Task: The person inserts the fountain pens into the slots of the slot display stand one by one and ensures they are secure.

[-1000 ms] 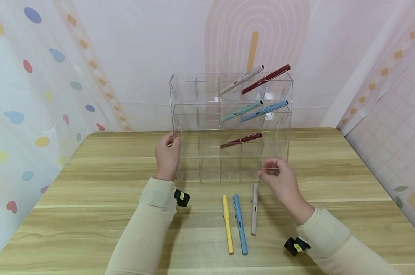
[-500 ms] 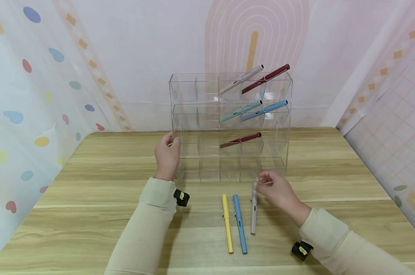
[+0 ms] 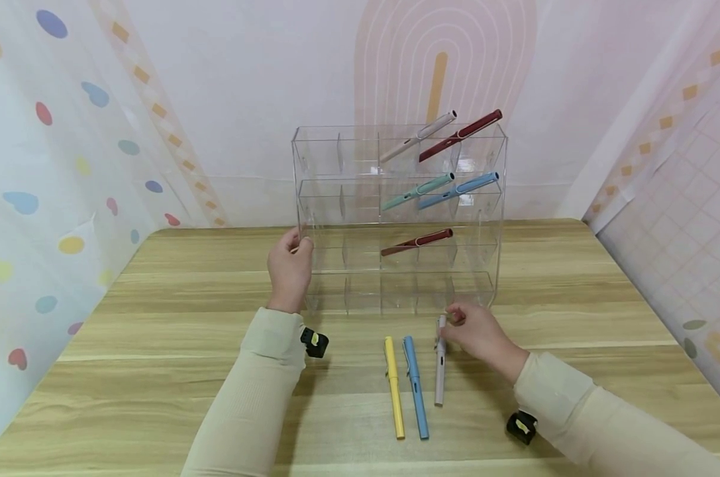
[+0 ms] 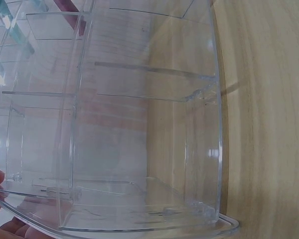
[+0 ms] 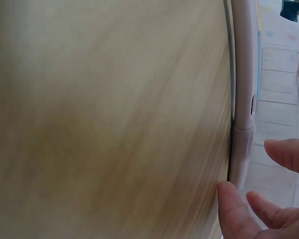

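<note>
My left hand (image 3: 289, 275) grips the left side panel of a clear acrylic pen rack (image 3: 399, 224); in the left wrist view, fingertips show on both faces of the panel. My right hand (image 3: 481, 334) is at the far, capped end of a pale pinkish-grey pen (image 3: 440, 371) lying on the table. The right wrist view shows thumb and fingers (image 5: 233, 209) spread apart at that pen's end, not closed round it. To its left lie a blue pen (image 3: 416, 387) and a yellow pen (image 3: 394, 387), roughly parallel.
Several pens lean in the rack: a pale one (image 3: 422, 136) and a dark red one (image 3: 461, 136) on top, a green one (image 3: 419, 192) and a blue one (image 3: 458, 191) below, another dark red one (image 3: 417, 242) lower. A printed curtain (image 3: 264, 79) hangs behind the wooden table (image 3: 175, 371).
My right hand has come down and toward me from the rack's lower right front to the pale pen's capped end. The left hand stays on the rack's side.
</note>
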The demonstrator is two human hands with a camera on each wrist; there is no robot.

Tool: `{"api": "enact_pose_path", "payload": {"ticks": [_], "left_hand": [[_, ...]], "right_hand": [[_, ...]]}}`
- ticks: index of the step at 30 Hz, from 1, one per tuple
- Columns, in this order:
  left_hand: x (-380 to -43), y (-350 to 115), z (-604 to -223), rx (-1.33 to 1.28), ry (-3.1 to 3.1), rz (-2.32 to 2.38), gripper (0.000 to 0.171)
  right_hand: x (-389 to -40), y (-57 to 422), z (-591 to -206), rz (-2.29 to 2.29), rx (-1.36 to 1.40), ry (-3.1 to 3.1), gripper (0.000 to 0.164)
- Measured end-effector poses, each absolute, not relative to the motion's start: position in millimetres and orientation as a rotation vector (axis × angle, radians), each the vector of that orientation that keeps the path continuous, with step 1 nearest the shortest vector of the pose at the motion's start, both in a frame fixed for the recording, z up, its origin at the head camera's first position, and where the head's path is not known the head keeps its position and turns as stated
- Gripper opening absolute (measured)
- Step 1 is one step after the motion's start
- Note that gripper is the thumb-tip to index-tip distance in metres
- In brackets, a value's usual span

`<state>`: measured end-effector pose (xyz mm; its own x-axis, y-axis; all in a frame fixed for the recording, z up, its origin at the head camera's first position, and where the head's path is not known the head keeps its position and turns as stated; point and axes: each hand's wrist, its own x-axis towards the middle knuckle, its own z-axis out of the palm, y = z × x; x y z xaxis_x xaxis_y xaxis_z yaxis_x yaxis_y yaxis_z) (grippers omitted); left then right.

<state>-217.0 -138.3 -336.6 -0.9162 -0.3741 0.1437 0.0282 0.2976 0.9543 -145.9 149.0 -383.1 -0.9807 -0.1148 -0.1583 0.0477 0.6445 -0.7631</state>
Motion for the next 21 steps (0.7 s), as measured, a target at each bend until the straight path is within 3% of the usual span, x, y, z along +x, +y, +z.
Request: {"api": "enact_pose_path", "payload": {"ticks": [21], "left_hand": [[-217.3, -139.2, -336.6, 0.321, -2.235, -1.663, 0.038]], "right_hand": [[-149.6, 138.5, -383.0, -1.09, -0.136, 2.705, 0.045]]}}
